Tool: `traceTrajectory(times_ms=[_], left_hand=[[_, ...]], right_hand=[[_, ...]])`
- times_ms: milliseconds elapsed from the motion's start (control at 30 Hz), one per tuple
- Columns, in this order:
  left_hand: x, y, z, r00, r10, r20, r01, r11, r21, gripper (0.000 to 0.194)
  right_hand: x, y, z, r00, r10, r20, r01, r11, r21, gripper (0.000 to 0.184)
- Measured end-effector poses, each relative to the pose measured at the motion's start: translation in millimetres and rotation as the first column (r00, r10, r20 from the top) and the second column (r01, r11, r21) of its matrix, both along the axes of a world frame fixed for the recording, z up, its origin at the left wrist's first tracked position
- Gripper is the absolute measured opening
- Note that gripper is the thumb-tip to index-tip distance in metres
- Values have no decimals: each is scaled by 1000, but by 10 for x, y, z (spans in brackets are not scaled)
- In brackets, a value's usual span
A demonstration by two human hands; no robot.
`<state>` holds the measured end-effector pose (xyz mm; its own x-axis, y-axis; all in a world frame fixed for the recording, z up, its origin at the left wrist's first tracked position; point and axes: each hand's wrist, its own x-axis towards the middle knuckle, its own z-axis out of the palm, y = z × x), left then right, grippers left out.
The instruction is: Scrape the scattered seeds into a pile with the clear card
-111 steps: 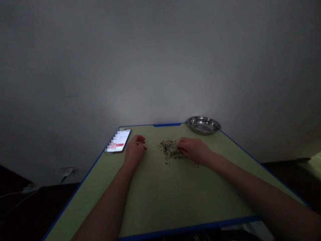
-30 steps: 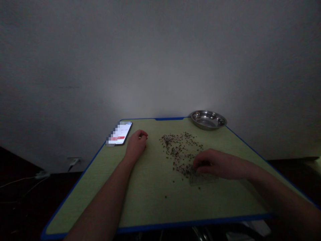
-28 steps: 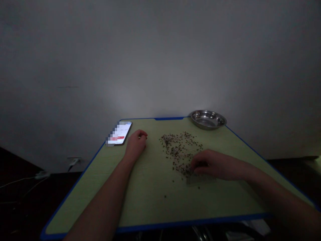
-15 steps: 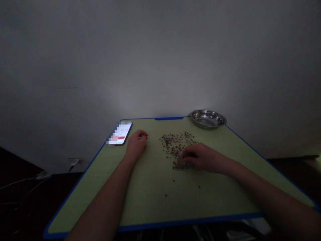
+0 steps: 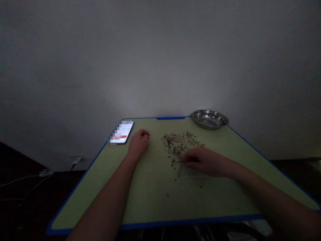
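R hand [image 5: 208, 161] apparently pinching clear plastic [image 5: 187, 172], dark bits [image 5: 169, 141] mostly at 11 o'clock

The R hand is working right at the spill's edge and is by far the nearer one; the L hand [image 5: 139, 141] is resting well apart, at approx 10 o'clock from the R fingertips. From those same fingertips the plastic is lying at abt 5 o'clock, partly hidden by the hand, its long side running roughly 9 to 3 o'clock. R thumb and forefinger are meeting, or nearly, at the plastic's far edge; light's too dim to confirm the grip. L fingers are curling loosely inward; can't tell if anything's tucked in them.

The bits are fanning out from abt 8 round to 1 o'clock of the R fingertips, w/ a few strays sitting betw. 4 and 7 o'clock.

Materials: the plastic is looking thin and see-through, w/ a curved 9 o'clock edge; can't tell if it's bag or tray. The bits are looking tiny and roundish. The table [image 5: 150, 194] is showing a pale green, faintly grained top w/ blue edging. At abt 1 o'clock a shallow, round metal bowl [image 5: 210, 126] is gleaming at the far corner. Just beyond the L hand a phone [image 5: 125, 131] is lying flat, screen lit.
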<state>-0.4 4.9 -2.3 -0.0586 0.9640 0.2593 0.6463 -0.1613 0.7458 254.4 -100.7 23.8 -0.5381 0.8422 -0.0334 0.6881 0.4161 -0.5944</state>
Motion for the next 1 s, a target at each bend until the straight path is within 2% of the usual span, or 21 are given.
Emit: traceTrajectory(times_ms=[200,367,500,633,800,900,1000], left_hand=[[-12,13,-15,1000,6,-16,-5,1000,26,19],[-24,26,-20,1000,-13,-13,13,1000,24,19],[-32,32,-25,1000,-8,-14,8,1000,19,19],[-15,17,-13,1000,-11,-29,12,1000,23,19],[12,-5,13,999,-3,-45,4,1000,16,19],[4,1,7,999,-2,-41,3,1000,12,20],[-13,10,-2,999,-7,-44,7,1000,10,19]], right_hand=[[-218,140,9,996,-86,19,83,988,130,10],[-227,290,19,990,-134,32,125,971,206,13],[-34,272,140,996,-94,-13,94,978,186,13],[322,78,240,998,-56,1,56,996,74,16],[619,-127,99,997,-43,58,47,997,-66,16],[584,-111,-13,996,-85,26,87,994,-61,14],[451,2,-69,991,-134,-11,134,991,-2,13]])
